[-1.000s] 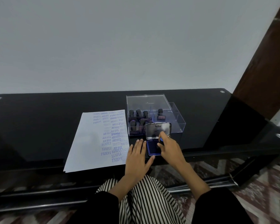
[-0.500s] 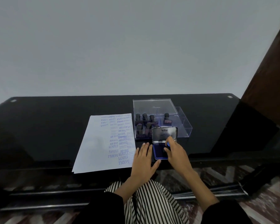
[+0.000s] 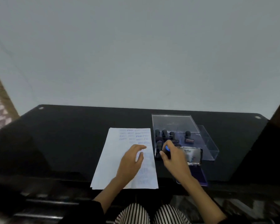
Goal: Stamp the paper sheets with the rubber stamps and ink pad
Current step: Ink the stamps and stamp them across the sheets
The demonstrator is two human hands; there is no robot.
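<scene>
- Right hand (image 3: 174, 158): fingers curled round a rubber stamp (image 3: 167, 149) and gripping it. The stamp's blue top shows between thumb and forefinger; the dark body is mostly hidden by the fingers.
- Held stamp sits in the gap between the paper's right edge and the ink pad, in front of the box's near-left corner. Motion blur, so I can't tell if its face touches anything.
- Left hand (image 3: 130, 162): palm down on the paper sheets (image 3: 113, 152), fingers loosely spread, holding nothing. Forefinger points toward the sheets' right edge.
- Paper sheets: small stack at the tabletop's near edge, about mid-width, long side running away from the person. Blue stamp prints run down the right half; the left half is blank.
- Ink pad (image 3: 199, 175): open, just right of the sheets at the near edge. Blue pad lies flat and the metal lid (image 3: 193, 155) stands up behind it. The right wrist covers its left part.
- Clear plastic box (image 3: 212, 148): directly behind the ink pad, right of the sheets' far end. Dark-handled stamps (image 3: 164, 134) stand upright inside, mostly on its left side.
- Tabletop (image 3: 68, 143): black glossy glass, with a plain wall behind its far edge.
</scene>
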